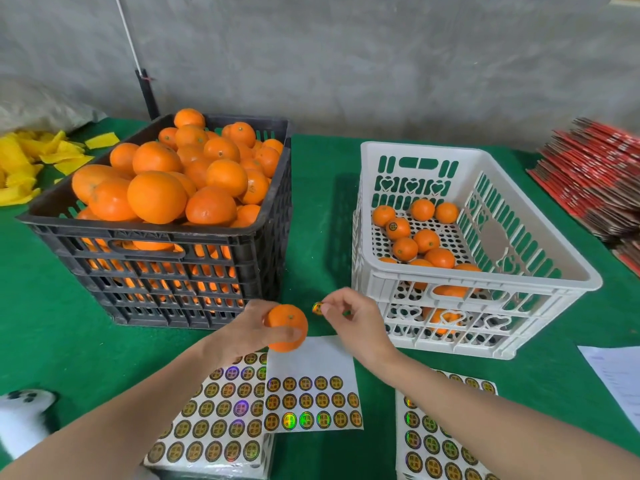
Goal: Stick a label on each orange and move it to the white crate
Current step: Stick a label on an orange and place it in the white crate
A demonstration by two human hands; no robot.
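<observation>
In the head view, your left hand (247, 329) grips an orange (287, 325) above the bench (311, 202), near the white crate (485, 277). Your right fingers (332, 301) pinch a label (317, 308) just beside it. Pressed unevenly, the label may crease or cling to your fingertip.

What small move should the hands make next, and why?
Probably move the right hand toward the orange that the left hand holds and press the pinched label onto it. The label is just beside the fruit, not touching, and the orange's visible face bears no label.
</observation>
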